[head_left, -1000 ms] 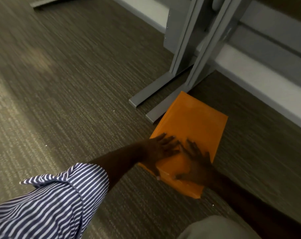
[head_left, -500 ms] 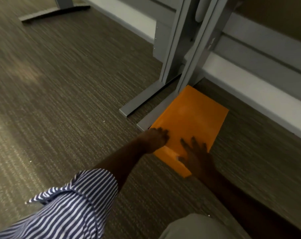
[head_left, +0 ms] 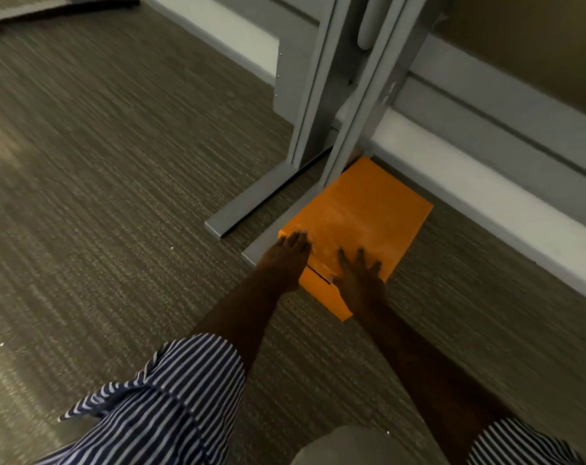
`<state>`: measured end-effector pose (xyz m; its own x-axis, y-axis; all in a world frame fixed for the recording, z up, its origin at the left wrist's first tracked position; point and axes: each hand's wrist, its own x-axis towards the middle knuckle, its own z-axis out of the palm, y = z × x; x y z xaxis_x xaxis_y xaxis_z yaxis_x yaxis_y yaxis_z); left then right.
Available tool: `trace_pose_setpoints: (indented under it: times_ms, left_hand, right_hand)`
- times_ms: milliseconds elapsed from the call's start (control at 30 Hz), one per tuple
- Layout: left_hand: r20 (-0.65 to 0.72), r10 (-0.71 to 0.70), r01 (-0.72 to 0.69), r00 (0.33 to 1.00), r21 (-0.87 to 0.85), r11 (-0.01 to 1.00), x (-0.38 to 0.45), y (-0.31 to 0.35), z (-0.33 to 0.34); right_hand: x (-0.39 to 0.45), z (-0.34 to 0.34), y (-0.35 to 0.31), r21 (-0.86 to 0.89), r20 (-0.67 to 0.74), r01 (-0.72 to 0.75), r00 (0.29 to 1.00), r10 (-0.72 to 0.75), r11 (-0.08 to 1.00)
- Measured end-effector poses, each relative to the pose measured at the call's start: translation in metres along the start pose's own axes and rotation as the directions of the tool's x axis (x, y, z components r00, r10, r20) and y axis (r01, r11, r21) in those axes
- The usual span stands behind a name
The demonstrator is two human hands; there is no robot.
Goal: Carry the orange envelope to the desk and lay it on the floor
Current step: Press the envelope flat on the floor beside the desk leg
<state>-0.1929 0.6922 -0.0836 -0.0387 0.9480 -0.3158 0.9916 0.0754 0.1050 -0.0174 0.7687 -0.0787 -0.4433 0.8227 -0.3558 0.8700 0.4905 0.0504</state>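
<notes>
The orange envelope [head_left: 362, 216] lies flat on the brown carpet [head_left: 117, 196], its long left edge against the grey foot of the desk leg [head_left: 248, 203] and its far end close to the white baseboard [head_left: 486, 193]. My left hand [head_left: 284, 260] rests with its fingertips on the envelope's near left corner. My right hand [head_left: 360, 276] lies flat on the near end, fingers spread. Neither hand wraps around the envelope. The near flap shows a dark slit between my hands.
Two grey upright desk legs [head_left: 368, 105] rise just beyond the envelope. A second desk foot [head_left: 50, 8] lies at the far left. Open carpet spreads to the left. My striped sleeve and knee fill the bottom edge.
The envelope has slid forward along the desk foot toward the baseboard, with both hands moving along on its near end. My fingers now lie flatter on it.
</notes>
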Motion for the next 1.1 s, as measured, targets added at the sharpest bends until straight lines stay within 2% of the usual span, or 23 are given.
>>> trace_pose_setpoints:
  times_ms: [500, 633, 833, 933, 1000, 1100]
  left_hand:
    - [-0.034, 0.009, -0.014, 0.999, -0.172, 0.985, -0.006, 0.012, 0.001]
    - [-0.148, -0.115, 0.047, 0.982, -0.397, 0.917, -0.022, 0.004, -0.008]
    - [-0.243, -0.116, 0.022, 0.963, -0.355, 0.935, -0.042, -0.008, -0.007]
    - [-0.277, -0.110, 0.005, 0.955, -0.354, 0.935, -0.053, 0.000, -0.013]
    - [-0.286, -0.110, -0.008, 0.952, -0.381, 0.925, -0.063, 0.007, -0.020]
    - [-0.279, -0.112, -0.010, 0.954, -0.401, 0.916, -0.084, 0.017, -0.040]
  right_hand:
    - [0.013, 0.012, -0.005, 0.061, 0.031, -0.073, 0.997, 0.071, 0.995]
    - [0.014, 0.010, 0.000, 0.143, 0.045, -0.032, 0.999, 0.026, 0.989]
    - [0.016, -0.007, 0.004, 0.149, 0.150, -0.085, 0.987, 0.063, 0.985]
    - [-0.003, -0.015, 0.001, 0.037, 0.052, -0.071, 0.996, 0.069, 0.997]
    - [-0.025, -0.024, -0.007, 0.012, -0.067, -0.036, 0.997, 0.037, 0.999]
    - [-0.058, -0.033, -0.016, 0.023, -0.144, 0.047, 0.989, -0.044, 0.999]
